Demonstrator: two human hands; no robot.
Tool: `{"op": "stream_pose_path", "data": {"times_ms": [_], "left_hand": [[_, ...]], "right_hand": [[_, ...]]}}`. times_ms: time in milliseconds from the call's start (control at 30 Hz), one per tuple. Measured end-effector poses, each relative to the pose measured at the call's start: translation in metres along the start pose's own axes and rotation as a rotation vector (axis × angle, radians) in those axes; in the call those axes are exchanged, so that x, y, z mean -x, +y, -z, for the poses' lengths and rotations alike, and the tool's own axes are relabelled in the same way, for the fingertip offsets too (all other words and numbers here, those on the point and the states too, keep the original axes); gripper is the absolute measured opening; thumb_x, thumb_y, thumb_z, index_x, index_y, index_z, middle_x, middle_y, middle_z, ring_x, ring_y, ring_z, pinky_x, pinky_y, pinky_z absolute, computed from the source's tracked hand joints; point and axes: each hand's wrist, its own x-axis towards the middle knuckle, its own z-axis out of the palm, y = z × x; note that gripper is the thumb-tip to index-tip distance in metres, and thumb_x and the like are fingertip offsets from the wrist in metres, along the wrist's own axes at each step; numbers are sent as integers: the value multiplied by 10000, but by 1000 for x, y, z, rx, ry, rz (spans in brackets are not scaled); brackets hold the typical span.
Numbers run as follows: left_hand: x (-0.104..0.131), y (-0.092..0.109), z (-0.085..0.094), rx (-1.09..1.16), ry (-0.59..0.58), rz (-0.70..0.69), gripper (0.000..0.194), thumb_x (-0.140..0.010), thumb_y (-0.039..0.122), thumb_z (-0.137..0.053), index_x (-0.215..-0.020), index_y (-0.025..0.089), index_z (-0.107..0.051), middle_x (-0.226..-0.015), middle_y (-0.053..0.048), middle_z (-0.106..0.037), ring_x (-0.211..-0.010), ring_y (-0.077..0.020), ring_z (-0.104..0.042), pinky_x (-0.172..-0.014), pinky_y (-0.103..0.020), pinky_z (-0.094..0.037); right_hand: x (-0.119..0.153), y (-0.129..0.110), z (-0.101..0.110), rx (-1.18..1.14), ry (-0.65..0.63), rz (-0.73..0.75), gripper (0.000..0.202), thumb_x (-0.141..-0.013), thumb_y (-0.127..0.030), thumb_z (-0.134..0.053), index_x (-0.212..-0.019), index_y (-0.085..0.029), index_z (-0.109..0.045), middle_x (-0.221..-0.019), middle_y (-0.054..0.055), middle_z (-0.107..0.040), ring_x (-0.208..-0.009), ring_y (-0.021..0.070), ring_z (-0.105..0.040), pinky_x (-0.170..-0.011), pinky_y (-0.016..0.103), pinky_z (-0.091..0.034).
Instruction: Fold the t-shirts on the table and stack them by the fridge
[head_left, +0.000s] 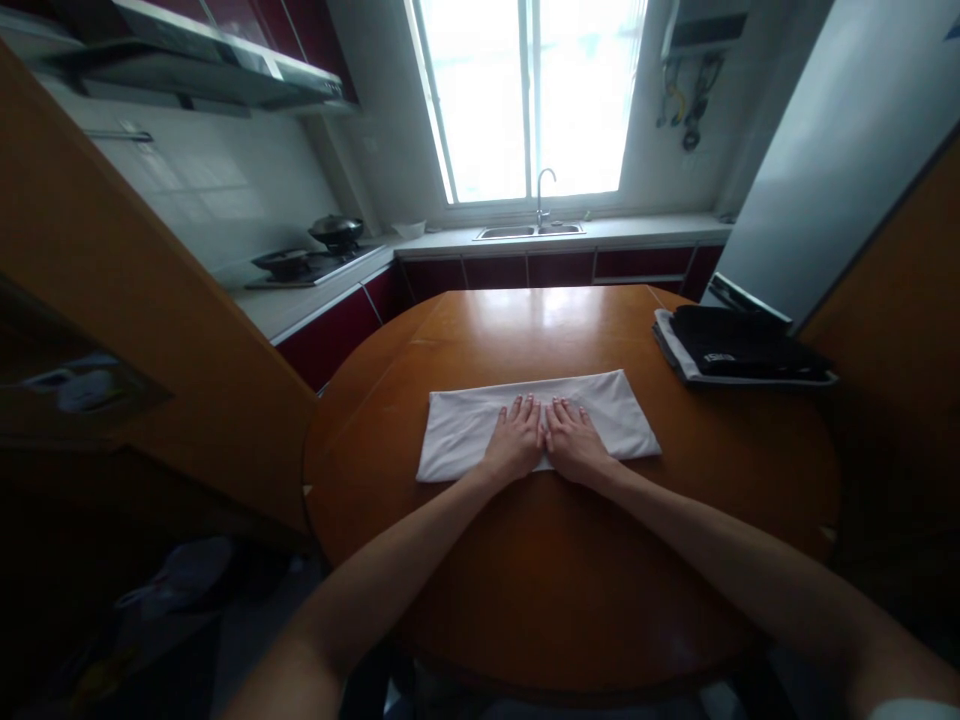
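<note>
A white cloth [465, 425], folded into a long rectangle, lies flat on the wooden table [555, 580]. My left hand [516, 440] rests palm down on the middle of it, fingers stretched out and pointing away from me. Right beside it, my right hand [574, 440] also lies flat on the cloth with its fingers extended. The two hands almost touch at the thumbs. Neither one grips anything; the cloth under the palms is hidden.
A stack of folded dark and light clothes [742, 345] sits at the table's right. Beyond the table are a counter with a sink [529, 231], a stove [322, 265] with a lidded pan [336, 230], and a window. A tall pale panel [817, 160] stands at right.
</note>
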Motion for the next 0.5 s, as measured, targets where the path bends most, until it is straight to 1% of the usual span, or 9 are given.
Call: {"op": "stream_pose_path", "data": {"times_ms": [67, 167, 267, 333, 367, 433, 500], "left_hand": [[-1, 0, 0, -4, -21, 6, 566, -1036, 288, -293, -1559, 84, -368, -1650, -159, -291, -1542, -315, -226, -1225, -536, -234], [-9, -5, 4, 20, -22, 23, 564, -1029, 284, -314, -1562, 107, -365, -1648, -148, -304, -1538, -307, -242, -1212, -530, -265], [-23, -15, 9, 64, 49, 36, 557, -1029, 285, -316, -1557, 116, -372, -1638, -135, -337, -1528, -267, -276, -1217, -468, -276], [-29, -21, 9, 61, 86, 63, 567, -1032, 315, -323, -1562, 115, -363, -1639, -136, -335, -1528, -267, -275, -1225, -458, -262], [-31, -23, 8, 49, 80, 75, 575, -1035, 339, -326, -1564, 116, -359, -1642, -139, -327, -1530, -278, -267, -1229, -469, -250], [-32, -27, 3, 25, 28, 83, 583, -1037, 370, -327, -1565, 126, -362, -1650, -141, -306, -1534, -299, -253, -1233, -494, -230], [-31, -28, -1, 14, -14, 77, 578, -1037, 366, -321, -1562, 132, -370, -1658, -140, -285, -1537, -306, -244, -1237, -503, -214]], "right_hand": [[-1, 1, -1, -20, -3, -1, 597, -1025, -288, -286, -1558, -31, -361, -1646, 197, -281, -1534, 320, -238, -1229, 521, -190], [-10, 6, -1, -51, 12, -12, 590, -1020, -296, -314, -1554, -55, -376, -1642, 186, -300, -1532, 309, -246, -1229, 508, -195], [-27, 18, 3, -78, 46, -26, 583, -1027, -347, -333, -1534, -69, -409, -1633, 187, -326, -1525, 293, -268, -1225, 489, -207], [-39, 30, 5, -76, 84, -46, 604, -1033, -377, -342, -1551, -69, -373, -1644, 192, -296, -1535, 287, -240, -1225, 493, -197], [-43, 36, 5, -70, 91, -57, 617, -1035, -386, -343, -1564, -69, -345, -1653, 193, -271, -1543, 285, -216, -1227, 500, -185], [-50, 47, 4, -57, 65, -75, 631, -1042, -409, -335, -1577, -75, -318, -1665, 191, -234, -1553, 285, -179, -1230, 518, -157], [-52, 55, 1, -57, 25, -79, 636, -1053, -448, -301, -1568, -79, -341, -1663, 191, -239, -1553, 286, -178, -1230, 524, -149]]}}
